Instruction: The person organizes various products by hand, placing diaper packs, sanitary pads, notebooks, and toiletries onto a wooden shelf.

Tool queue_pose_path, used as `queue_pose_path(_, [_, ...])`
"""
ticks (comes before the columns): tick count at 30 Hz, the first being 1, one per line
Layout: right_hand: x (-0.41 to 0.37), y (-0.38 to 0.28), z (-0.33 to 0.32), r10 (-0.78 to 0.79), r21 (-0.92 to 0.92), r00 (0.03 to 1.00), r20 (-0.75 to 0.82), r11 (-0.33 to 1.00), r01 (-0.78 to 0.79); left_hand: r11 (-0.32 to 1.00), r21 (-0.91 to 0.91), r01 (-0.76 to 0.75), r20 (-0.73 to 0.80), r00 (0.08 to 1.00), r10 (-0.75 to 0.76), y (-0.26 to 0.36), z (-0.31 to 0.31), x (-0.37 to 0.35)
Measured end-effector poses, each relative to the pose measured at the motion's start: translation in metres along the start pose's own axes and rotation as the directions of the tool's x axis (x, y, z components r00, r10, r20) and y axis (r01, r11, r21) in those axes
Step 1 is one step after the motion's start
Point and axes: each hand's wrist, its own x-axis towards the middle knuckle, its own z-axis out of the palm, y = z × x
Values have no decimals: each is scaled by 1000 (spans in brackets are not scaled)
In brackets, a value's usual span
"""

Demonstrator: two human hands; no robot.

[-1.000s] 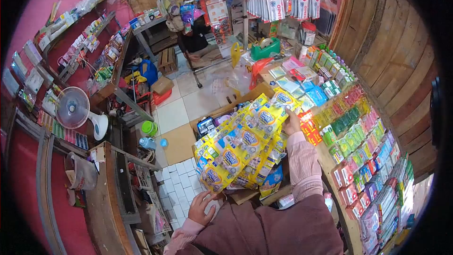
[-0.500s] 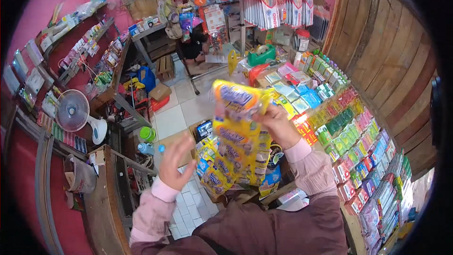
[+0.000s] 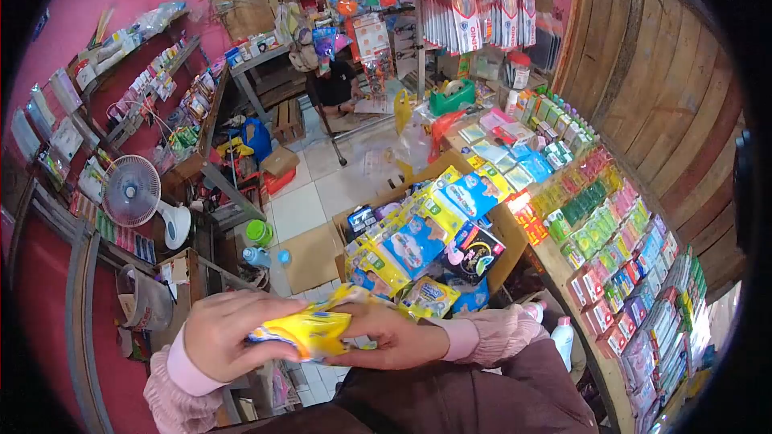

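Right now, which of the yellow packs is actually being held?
The bent yellow bundle, gripped between the left hand and the right hand; the other yellow packs lie in the open carton.

- Holding a yellow packet [image 3: 310, 333] in left hand [image 3: 229, 333] and right hand [image 3: 394, 339], near a carton [image 3: 511, 251]
- Looking down on yellow packs [image 3: 414, 243] and a black pack [image 3: 474, 254] inside it
- With a desk [image 3: 560, 292] of boxes [image 3: 599, 316] to the right
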Motion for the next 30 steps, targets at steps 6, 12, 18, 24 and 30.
queue_pose_path(6, [22,3,1,54,300,997,57,951,-68,928,-139,346,-244,896,-370,-7,-35,-38])
queue_pose_path(12, [5,68,-44,443,497,892,-87,796,-346,884,-131,448,-479,753,-452,-23,-157,-83])
queue_pose_path(18, [-20,144,-27,509,417,861,14,780,-467,896,11,443,-523,767,-372,-24,-259,-129])
queue_pose_path(24, [-29,153,27,293,126,916,276,933,-337,643,150,751,-534,609,-586,55,-234,-62])
queue_pose_path(30, [-32,168,94,267,-80,956,122,963,-259,703,221,676,-600,663,-449,78,-263,-131])
